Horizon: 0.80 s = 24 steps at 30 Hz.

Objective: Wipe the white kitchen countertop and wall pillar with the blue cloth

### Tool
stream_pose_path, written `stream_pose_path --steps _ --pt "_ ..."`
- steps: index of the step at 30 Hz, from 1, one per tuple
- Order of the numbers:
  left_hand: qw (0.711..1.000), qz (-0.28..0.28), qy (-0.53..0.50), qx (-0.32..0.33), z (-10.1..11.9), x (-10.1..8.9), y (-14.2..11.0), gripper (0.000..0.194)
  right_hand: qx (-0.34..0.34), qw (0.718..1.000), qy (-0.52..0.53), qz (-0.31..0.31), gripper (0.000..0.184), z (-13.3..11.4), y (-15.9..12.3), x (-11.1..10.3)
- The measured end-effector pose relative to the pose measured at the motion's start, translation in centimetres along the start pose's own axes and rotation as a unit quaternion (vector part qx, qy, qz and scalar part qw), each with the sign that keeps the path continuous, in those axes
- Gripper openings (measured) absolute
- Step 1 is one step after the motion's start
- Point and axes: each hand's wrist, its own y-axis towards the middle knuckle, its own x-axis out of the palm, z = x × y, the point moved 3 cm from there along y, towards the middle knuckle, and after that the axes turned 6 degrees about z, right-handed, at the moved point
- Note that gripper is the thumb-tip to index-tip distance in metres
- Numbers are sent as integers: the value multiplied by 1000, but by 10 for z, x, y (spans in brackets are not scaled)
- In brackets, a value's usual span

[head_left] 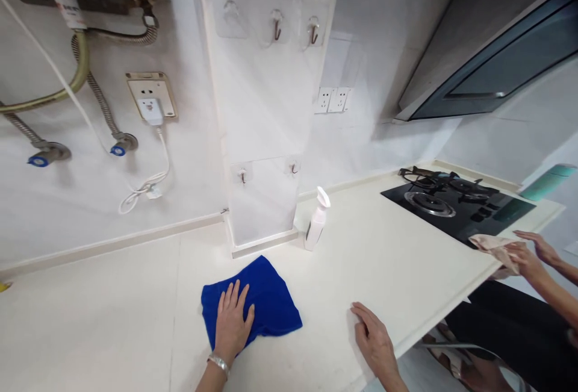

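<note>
Right, the blue cloth [277, 301] lies spread out on the pale counter [112, 314], well in from the front edge, just short of the boxed-out pillar [266, 109] at the back edge. To its left, a broad stretch of countertop runs along the back edge; to its right, another stretch reaches the black hob [463, 223] near the counter's right end. The pillar's foot and the white spray bottle [316, 226] beside its right corner bound the cloth's far side.

Now the left hand [233, 321]: palm down on the cloth's left half, forearm coming in from the front, a silver bracelet [219, 365] at the wrist. Its fingers lie straight and slightly spread, thumb out to the side, pressing on fabric and pinching nothing.

And over by the front edge, the right hand [374, 341] is angled inward, fingers close together and lightly bent, holding nothing; whether it touches the countertop, I can't tell.

Further right, a co-worker's hand [521, 258] grips a beige cloth [494, 249] at the front edge, by the hob's near corner.
</note>
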Motion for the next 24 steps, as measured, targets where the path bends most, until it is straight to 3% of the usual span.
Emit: stream_pose_path --steps 7,13,19,21,24 --pt "998 32 46 15 -12 -28 -63 59 -8 1000 6 -19 36 7 -2 0" --pt "997 42 67 -22 -60 -52 -97 54 -27 1000 6 -12 35 10 -2 2" --pt "990 26 94 -101 -118 -70 -108 52 -21 999 2 -30 36 14 -3 2" --pt "987 21 101 -122 -125 -71 -106 52 -19 999 2 -36 37 15 -4 1" --pt "980 35 127 -146 -116 -66 -100 52 -16 999 -2 -33 38 18 -5 2"
